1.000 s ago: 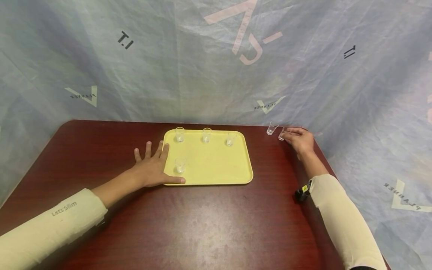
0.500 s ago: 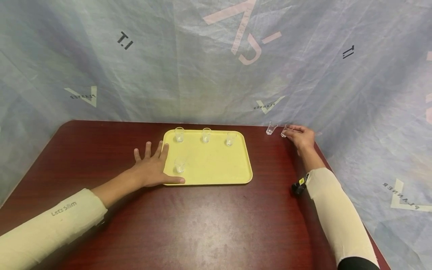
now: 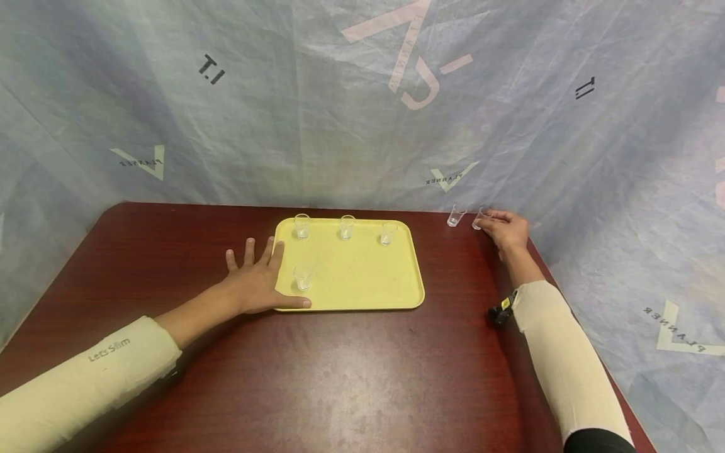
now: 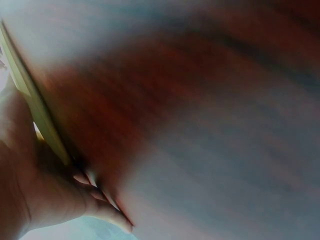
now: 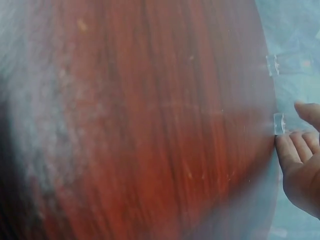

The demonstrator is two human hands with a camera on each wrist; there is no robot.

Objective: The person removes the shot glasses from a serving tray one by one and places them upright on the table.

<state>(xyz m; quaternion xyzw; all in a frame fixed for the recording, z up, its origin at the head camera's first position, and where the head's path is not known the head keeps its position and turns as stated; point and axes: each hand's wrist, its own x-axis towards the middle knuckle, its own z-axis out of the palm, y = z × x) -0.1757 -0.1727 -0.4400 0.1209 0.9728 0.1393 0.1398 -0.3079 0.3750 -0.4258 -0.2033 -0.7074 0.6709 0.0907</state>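
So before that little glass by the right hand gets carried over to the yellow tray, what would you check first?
1. Right hand has fingers on the small glass: ok, though how firm the grip is cannot be told.
2. Second glass stands apart from it: ok.
3. Left hand lies flat on the tray edge, steadying it: ok.
4. Free room on the tray beside its four glasses: ok.
5. Path across the table bare: ok.
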